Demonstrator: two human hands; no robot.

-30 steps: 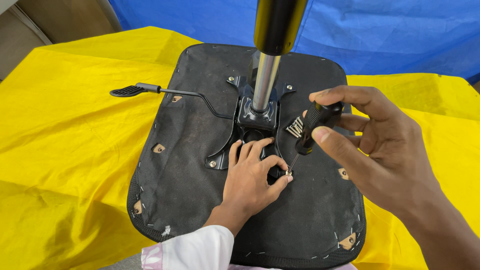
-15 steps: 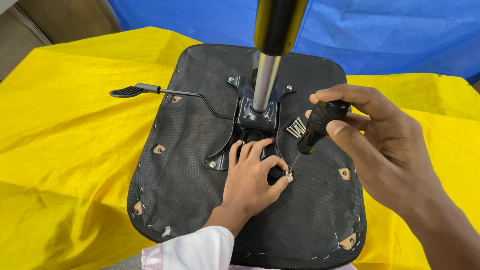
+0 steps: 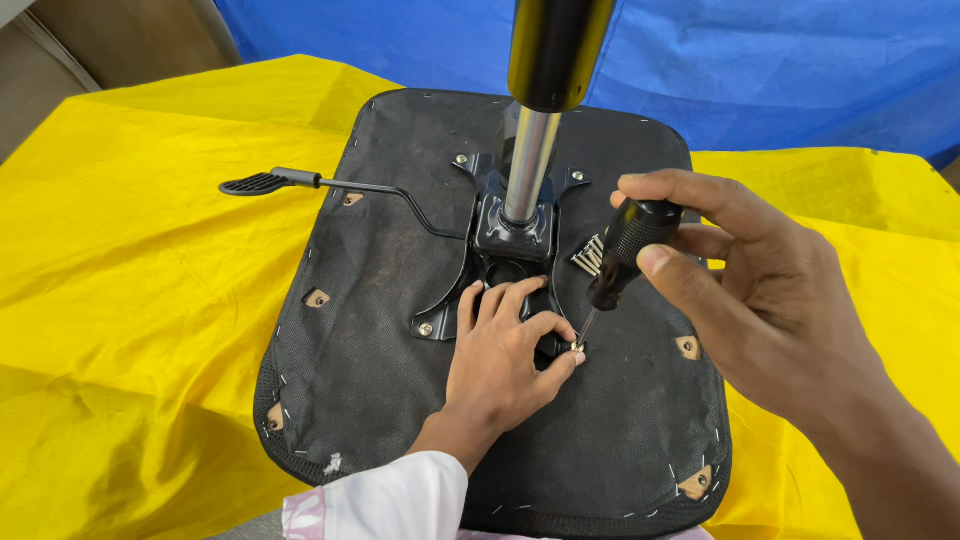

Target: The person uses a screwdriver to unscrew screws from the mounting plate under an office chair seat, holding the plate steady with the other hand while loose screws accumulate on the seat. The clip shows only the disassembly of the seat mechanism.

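Little has shifted: your right hand [image 3: 760, 290] still grips the screwdriver [image 3: 625, 255], tip on the screw [image 3: 577, 347] your left hand [image 3: 505, 360] pinches. Beyond both, the gas cylinder [image 3: 535, 130] rises from the black seat base [image 3: 400, 300]; its lever [image 3: 300, 183] lies far left.

Item: my left hand [image 3: 500, 350], bare, no glove, ring or watch; nails short. Its wrist ends in a white sleeve [image 3: 400, 498] with a soft folded cuff and a patch of pale pink pattern at the lower edge.

Item: my right hand [image 3: 760, 290], bare, likewise without ring or glove. I see its forearm uncovered, with no sleeve in view.
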